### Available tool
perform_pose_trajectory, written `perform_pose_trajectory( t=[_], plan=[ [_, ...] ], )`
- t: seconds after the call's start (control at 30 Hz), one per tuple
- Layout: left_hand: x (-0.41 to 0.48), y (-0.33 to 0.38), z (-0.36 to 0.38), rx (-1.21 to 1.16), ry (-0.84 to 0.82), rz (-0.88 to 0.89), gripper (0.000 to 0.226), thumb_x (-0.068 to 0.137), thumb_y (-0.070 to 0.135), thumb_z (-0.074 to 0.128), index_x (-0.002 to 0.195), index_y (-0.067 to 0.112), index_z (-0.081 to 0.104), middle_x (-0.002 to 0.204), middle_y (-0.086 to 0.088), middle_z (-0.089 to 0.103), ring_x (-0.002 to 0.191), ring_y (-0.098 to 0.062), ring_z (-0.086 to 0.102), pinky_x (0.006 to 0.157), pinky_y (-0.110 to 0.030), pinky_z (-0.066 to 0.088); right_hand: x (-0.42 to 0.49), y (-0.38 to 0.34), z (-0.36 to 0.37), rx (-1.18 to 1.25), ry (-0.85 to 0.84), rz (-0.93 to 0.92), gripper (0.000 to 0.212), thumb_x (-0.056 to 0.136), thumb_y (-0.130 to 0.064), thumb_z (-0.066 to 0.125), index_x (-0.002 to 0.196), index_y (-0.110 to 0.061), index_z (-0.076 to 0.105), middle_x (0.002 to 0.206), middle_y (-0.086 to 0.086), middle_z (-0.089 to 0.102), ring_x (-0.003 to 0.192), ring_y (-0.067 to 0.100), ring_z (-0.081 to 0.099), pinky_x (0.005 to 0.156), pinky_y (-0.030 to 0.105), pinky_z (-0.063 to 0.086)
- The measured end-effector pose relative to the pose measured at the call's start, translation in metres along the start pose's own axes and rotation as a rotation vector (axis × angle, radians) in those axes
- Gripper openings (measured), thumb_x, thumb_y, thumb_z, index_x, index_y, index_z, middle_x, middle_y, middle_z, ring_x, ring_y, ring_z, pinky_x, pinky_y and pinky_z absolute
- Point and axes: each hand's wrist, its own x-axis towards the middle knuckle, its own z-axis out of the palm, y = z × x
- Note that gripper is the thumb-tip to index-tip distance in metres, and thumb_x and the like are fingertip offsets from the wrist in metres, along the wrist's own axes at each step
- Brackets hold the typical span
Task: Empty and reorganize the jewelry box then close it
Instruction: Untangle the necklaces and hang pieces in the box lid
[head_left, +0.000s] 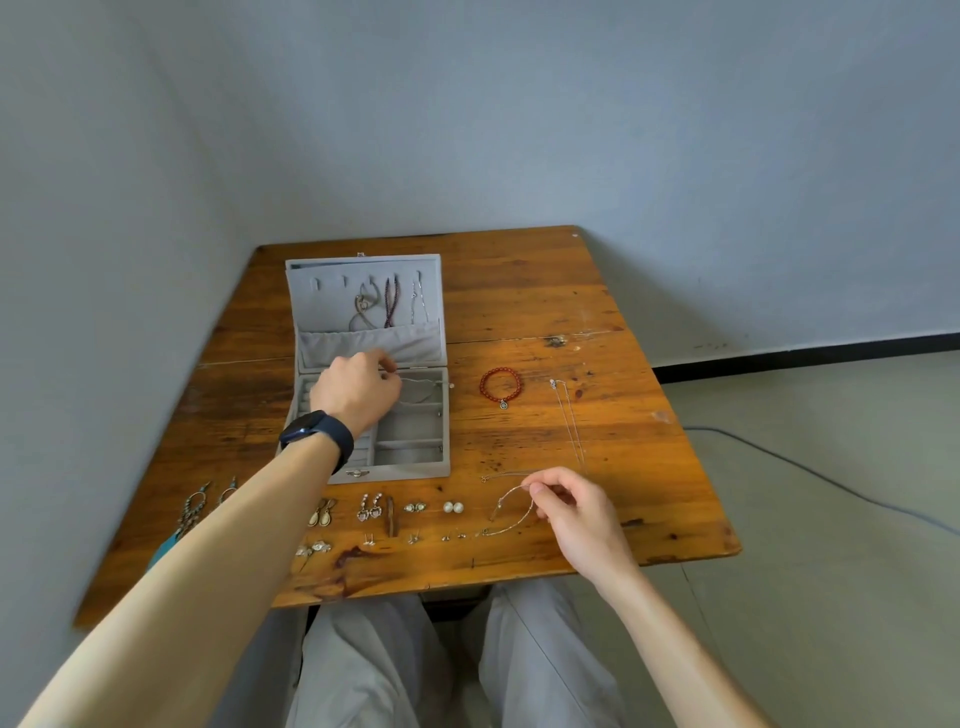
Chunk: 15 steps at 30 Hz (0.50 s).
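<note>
Jewelry box sits open on the far left part of the counter, its lid standing up at the far side and its clasp facing the near edge. Opened out like this, its long axis runs near to far, the tray facing up and the lid's lining facing the person.

The step in hand looks like the emptying. The left hand reaches into the far end of the tray, its fingers curled and pinching a thin chain that trails right toward the box wall. The right hand pinches a silver bracelet low over the near right of the counter.

Much is out already: rows of earrings line the near edge, a red bracelet lies just right of the box, and a long necklace is stretched out beyond it. Several necklaces hang on the lid's hooks, so the emptying is not done.

The next move probably calls for lifting the thin chain clear of the dividers without snagging, then laying it flat in a bare spot.
</note>
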Motion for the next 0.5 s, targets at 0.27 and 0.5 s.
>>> perform_pose_trajectory(
  t=[0.27, 0.5],
  plan=[
    [-0.0039, -0.0101, 0.0007, 0.100, -0.012, -0.003, 0.019, 0.092, 0.026, 0.055, 0.103, 0.026, 0.070, 0.097, -0.008, 0.070, 0.082, -0.030, 0.063, 0.066, -0.033, 0.053, -0.0017, -0.0038, 0.0036, -0.046, -0.002, -0.010, 0.015, 0.099, -0.023, 0.058, 0.097, -0.031, 0.070, 0.095, -0.018, 0.069, 0.092, -0.001, 0.061, 0.078, 0.014, 0.045],
    [0.0009, -0.0090, 0.0013, 0.100, -0.016, 0.105, 0.017, 0.097, 0.027, 0.056, 0.104, 0.025, 0.071, 0.099, -0.003, 0.071, 0.086, -0.026, 0.065, 0.066, -0.031, 0.051, -0.0014, -0.0033, 0.0067, -0.078, -0.006, -0.014, 0.015, 0.099, -0.023, 0.058, 0.097, -0.033, 0.069, 0.098, -0.022, 0.068, 0.096, -0.011, 0.057, 0.080, 0.012, 0.045]
  ],
)
